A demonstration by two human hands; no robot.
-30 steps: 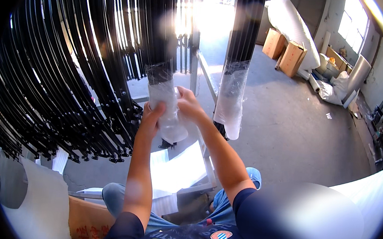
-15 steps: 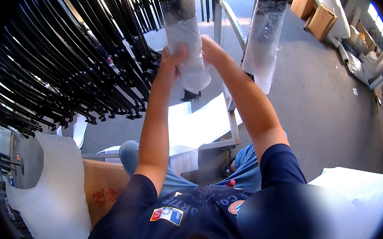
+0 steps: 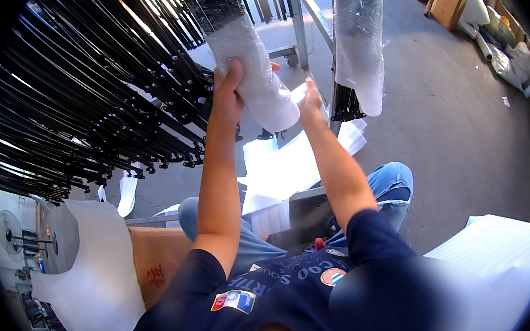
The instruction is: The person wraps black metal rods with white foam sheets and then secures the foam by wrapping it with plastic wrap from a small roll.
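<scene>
A bundle in white foam sheet and clear plastic film (image 3: 253, 80) hangs tilted in front of me, its rounded lower end toward the right. My left hand (image 3: 227, 97) grips it from the left, thumb across the front; fingertips show past its far side. To the right of the bundle's lower end is my right hand (image 3: 310, 100), fingers stretched upward. A small white patch lies between that hand and the bundle; whether the hand touches it is unclear. A second wrapped bundle (image 3: 358, 48) hangs farther right, with black metal ends showing below the foam.
Rows of long black metal rods (image 3: 96, 96) hang at the left. Below my hands, white foam sheets (image 3: 283, 167) lie by a metal frame (image 3: 300, 28). Foam (image 3: 488, 251) is stacked at the right and beside a cardboard box (image 3: 152, 256) at the left. Another box (image 3: 448, 9) stands far right.
My right hand has come off the bundle's side and moved down and right. The bundle's lower end has tilted further right, with my left hand still around it. My view has shifted.
</scene>
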